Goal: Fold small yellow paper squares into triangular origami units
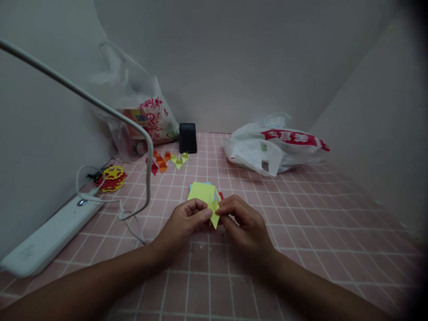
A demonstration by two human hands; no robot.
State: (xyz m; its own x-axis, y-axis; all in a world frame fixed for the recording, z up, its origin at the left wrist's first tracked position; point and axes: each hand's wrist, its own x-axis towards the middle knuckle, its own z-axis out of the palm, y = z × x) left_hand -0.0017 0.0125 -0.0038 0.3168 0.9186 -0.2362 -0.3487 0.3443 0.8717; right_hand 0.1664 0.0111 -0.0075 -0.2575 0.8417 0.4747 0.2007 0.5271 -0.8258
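Observation:
A small folded yellow paper piece [214,216] is pinched between both hands above the pink tiled table [301,223]. My left hand [186,222] grips its left side with thumb and fingers closed. My right hand [243,223] pinches its right side. Just behind the hands lies a small stack of square coloured papers [201,191], yellow on top with blue and red edges showing.
Folded orange, red and yellow paper pieces [167,161] lie further back. Red and yellow cut-outs [112,177] sit at the left, near a white lamp base [50,236] with its cable and arm. A black phone [187,137] leans on the wall between two plastic bags [276,149].

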